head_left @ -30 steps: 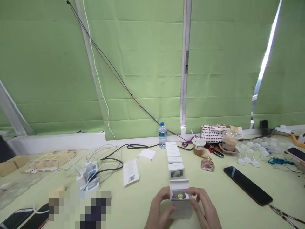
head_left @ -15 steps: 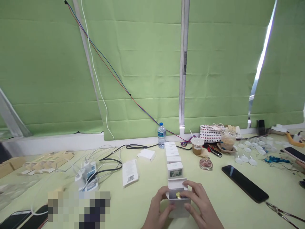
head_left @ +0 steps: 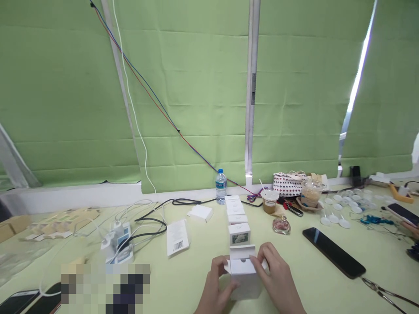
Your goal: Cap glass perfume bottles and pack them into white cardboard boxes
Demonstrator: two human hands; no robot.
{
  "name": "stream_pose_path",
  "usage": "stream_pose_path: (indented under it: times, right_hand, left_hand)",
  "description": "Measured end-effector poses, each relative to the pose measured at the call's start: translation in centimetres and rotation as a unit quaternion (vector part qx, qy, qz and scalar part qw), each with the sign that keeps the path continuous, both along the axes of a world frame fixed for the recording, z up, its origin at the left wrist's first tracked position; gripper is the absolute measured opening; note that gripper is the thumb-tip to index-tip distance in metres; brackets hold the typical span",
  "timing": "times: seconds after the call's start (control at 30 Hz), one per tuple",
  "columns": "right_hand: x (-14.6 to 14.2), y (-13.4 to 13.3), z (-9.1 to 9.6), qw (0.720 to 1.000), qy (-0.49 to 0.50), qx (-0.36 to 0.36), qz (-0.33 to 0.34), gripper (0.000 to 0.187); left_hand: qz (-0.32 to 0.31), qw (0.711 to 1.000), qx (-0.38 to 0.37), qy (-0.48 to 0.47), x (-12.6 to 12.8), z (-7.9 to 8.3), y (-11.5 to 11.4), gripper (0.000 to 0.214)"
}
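A small white carton (head_left: 245, 279) stands on the pale green table near the bottom edge of the head view. My left hand (head_left: 216, 281) grips its left side with curled fingers. My right hand (head_left: 276, 279) wraps its right side, fingertips pressing a flap down at the top. The lid flap still stands up behind them. Whatever is inside the carton is hidden. A row of closed white boxes (head_left: 238, 218) runs away from the carton towards the window.
A water bottle (head_left: 221, 186) stands behind the row. A round perfume bottle (head_left: 281, 225), a black phone (head_left: 333, 252), cups and a patterned pouch (head_left: 288, 184) lie to the right. Chargers with cables (head_left: 118, 239), a flat white carton (head_left: 177, 236) and phones lie left. Scissors (head_left: 389, 295) lie far right.
The gold cap seen in the open top of the carton is now covered by a folded-in flap. My right fingers moved over the top. The camera shifted slightly.
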State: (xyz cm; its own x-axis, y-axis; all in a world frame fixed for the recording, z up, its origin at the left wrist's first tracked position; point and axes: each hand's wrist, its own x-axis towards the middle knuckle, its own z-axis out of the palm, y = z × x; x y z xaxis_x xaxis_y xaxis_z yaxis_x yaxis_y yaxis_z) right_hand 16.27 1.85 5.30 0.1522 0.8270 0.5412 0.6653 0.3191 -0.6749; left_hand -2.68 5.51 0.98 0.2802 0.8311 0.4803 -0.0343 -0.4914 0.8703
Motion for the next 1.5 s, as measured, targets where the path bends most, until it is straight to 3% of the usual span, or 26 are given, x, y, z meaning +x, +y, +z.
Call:
stream_pose_path:
  times: [0.17,0.33,0.47,0.57,0.7,0.83,0.93,1.07,1.23,1.37,1.5]
  right_hand:
    - [-0.3,0.6,-0.2,0.995,0.091,-0.043,0.024,0.020]
    - [-0.4,-0.1,-1.0,0.957,0.277,-0.043,0.075,0.033]
    - [-0.4,-0.2,-1.5,0.929,0.352,-0.072,0.087,0.037]
    - [-0.4,0.2,-1.6,0.925,0.362,-0.082,0.081,0.039]
    - [-0.5,0.6,-1.4,0.921,0.370,-0.091,0.082,0.035]
    - [-0.4,0.8,-1.3,0.915,0.379,-0.090,0.106,0.035]
    - [-0.1,0.8,-1.3,0.909,0.384,-0.097,0.127,0.039]
    - [0.2,0.8,-1.5,0.900,0.382,-0.119,0.174,0.034]
    - [0.1,0.6,-1.8,0.927,0.330,-0.097,0.151,0.030]
    - [0.1,-0.1,-1.1,0.938,0.305,-0.050,0.159,0.034]
    - [0.0,-0.4,-0.1,0.948,0.262,-0.061,0.171,0.047]
  left_hand:
    - [-0.052,0.988,0.097,0.108,-0.7,0.4,0.5,0.014]
    - [-0.039,0.987,0.092,0.126,-0.8,0.9,0.3,0.010]
    - [-0.035,0.986,0.091,0.136,-0.6,1.4,0.1,0.010]
    - [-0.033,0.986,0.094,0.136,-0.7,1.4,0.2,0.011]
    - [-0.034,0.987,0.090,0.132,-0.7,0.3,0.3,0.013]
    - [0.043,0.999,-0.003,-0.011,0.3,-1.0,-0.2,0.040]
    - [0.089,0.992,-0.049,-0.074,1.1,-0.8,-0.7,0.048]
    - [0.051,0.998,0.040,-0.027,0.8,0.0,-0.6,0.026]
    - [0.008,0.990,0.122,0.065,-0.4,-0.2,0.1,0.020]
    - [0.033,0.996,0.068,0.044,-0.4,0.3,-0.4,0.024]
    - [0.042,0.998,0.026,0.028,0.0,1.1,-0.9,0.032]
